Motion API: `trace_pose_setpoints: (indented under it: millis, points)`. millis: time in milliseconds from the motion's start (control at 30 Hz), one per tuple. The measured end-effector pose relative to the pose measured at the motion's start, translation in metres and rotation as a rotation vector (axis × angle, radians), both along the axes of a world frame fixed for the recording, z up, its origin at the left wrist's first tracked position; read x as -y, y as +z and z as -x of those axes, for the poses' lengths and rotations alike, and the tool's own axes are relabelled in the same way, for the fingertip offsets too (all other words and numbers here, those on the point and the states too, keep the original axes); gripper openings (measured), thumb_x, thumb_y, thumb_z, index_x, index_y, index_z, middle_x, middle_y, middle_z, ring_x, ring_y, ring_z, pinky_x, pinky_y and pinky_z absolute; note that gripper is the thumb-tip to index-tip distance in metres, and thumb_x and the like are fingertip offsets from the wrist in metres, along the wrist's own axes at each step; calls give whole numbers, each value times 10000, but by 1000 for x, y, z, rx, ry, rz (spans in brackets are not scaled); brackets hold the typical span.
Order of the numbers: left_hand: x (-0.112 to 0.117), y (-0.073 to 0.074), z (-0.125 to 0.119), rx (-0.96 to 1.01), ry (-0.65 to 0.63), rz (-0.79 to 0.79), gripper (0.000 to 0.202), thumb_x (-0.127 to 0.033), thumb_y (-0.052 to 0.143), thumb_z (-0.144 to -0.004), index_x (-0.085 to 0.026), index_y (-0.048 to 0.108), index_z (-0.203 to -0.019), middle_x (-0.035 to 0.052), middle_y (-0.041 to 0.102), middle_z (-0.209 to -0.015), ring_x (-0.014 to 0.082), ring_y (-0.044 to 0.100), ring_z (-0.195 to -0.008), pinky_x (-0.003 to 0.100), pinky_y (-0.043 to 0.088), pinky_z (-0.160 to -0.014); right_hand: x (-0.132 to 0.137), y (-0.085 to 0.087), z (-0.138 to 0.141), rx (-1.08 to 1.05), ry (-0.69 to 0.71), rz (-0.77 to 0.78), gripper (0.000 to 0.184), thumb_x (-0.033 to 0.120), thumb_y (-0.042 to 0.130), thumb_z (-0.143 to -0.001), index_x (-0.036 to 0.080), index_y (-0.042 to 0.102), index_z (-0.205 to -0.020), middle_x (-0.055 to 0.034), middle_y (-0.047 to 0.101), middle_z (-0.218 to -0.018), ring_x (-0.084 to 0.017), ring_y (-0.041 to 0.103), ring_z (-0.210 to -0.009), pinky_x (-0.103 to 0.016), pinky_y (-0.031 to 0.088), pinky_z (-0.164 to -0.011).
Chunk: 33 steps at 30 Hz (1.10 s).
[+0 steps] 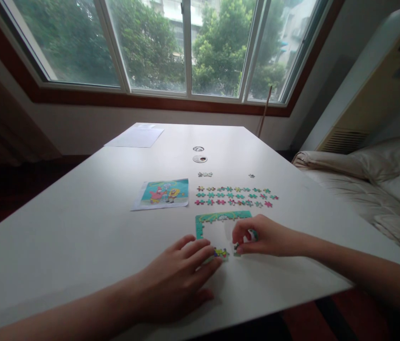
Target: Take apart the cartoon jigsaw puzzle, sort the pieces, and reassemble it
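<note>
A jigsaw puzzle border (200, 230) in teal lies on the table in front of me, its middle showing white tabletop. My left hand (182, 270) rests over its lower left corner, fingers stretched out and touching a joined bottom strip (222, 254) with yellow and purple print. My right hand (256, 235) is at the right side, thumb and forefinger pinching a small puzzle piece (236, 251) just right of that strip, with a gap between them. The right hand hides much of the border's right side.
Loose puzzle pieces (230, 195) lie in rows beyond the border. A cartoon reference picture (164, 193) sits left of them. Farther back are grey pieces (205, 174), two round discs (200, 159) and a white paper sheet (136, 137). A sofa (363, 175) stands right of the table.
</note>
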<state>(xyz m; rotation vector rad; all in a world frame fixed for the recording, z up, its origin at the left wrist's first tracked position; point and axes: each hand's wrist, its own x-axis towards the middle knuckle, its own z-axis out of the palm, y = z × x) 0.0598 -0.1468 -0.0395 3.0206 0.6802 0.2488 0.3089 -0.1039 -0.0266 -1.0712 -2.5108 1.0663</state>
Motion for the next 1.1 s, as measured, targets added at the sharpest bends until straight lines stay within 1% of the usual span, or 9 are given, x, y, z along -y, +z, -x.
trace_pose_setpoints:
  millis: [167, 333, 467, 600, 767, 967, 1033, 1100]
  points:
    - [-1, -2, -16, 53, 20, -83, 321, -356, 444, -857, -163, 488, -1110, 105, 547, -1014, 256, 488, -988, 414, 380, -840, 5, -1, 4, -23, 13, -11, 156, 292, 619, -724, 160, 617, -806, 5, 609, -700, -75, 498, -586, -169, 385, -543]
    - [-2, -10, -21, 95, 18, -77, 246, -306, 448, -854, -151, 517, -1031, 83, 555, -918, 242, 494, -946, 399, 403, -802, 3, -8, 9, -13, 9, -119, 124, 250, 608, -724, 156, 633, -801, 2, 608, -680, -84, 501, -598, -188, 378, -578]
    - [-2, -13, -20, 122, 10, -73, 236, -280, 436, -856, -143, 516, -1032, 85, 560, -919, 240, 496, -928, 394, 414, -783, 5, -10, 12, 3, -19, -193, 84, 196, 601, -708, 162, 637, -777, -4, 609, -700, -95, 509, -637, -208, 380, -625]
    - [-1, -12, -19, 131, 14, -59, 239, -272, 426, -860, -149, 514, -1045, 81, 564, -921, 238, 494, -933, 393, 414, -791, 8, -10, 14, 13, -41, -219, 57, 177, 597, -695, 164, 627, -742, -1, 606, -687, -100, 513, -637, -212, 379, -619]
    - [-1, -14, -18, 144, 14, -76, 235, -272, 430, -858, -147, 518, -1037, 84, 565, -921, 237, 496, -927, 393, 412, -791, 7, -11, 15, 11, 10, -245, 41, 144, 577, -700, 164, 612, -693, -2, 623, -688, -113, 542, -686, -228, 397, -678]
    - [-1, -15, -17, 131, 26, -70, 240, -276, 439, -857, -154, 506, -1052, 78, 564, -916, 237, 494, -937, 394, 408, -790, 11, -11, 18, 11, 38, -291, 59, 174, 575, -735, 175, 632, -717, -18, 642, -731, -126, 561, -717, -261, 404, -743]
    - [-1, -14, -16, 116, 28, -54, 238, -274, 439, -856, -155, 506, -1051, 77, 565, -913, 235, 495, -935, 392, 407, -793, 13, -9, 20, 19, 46, -279, 72, 187, 573, -745, 176, 639, -720, -19, 644, -732, -127, 563, -725, -262, 405, -754]
    - [0, -13, -16, 104, 34, -34, 234, -273, 434, -858, -158, 507, -1049, 77, 565, -918, 237, 492, -941, 392, 405, -797, 7, -4, 19, 18, 76, -253, 93, 217, 569, -757, 175, 650, -738, -24, 647, -754, -123, 564, -736, -239, 413, -729]
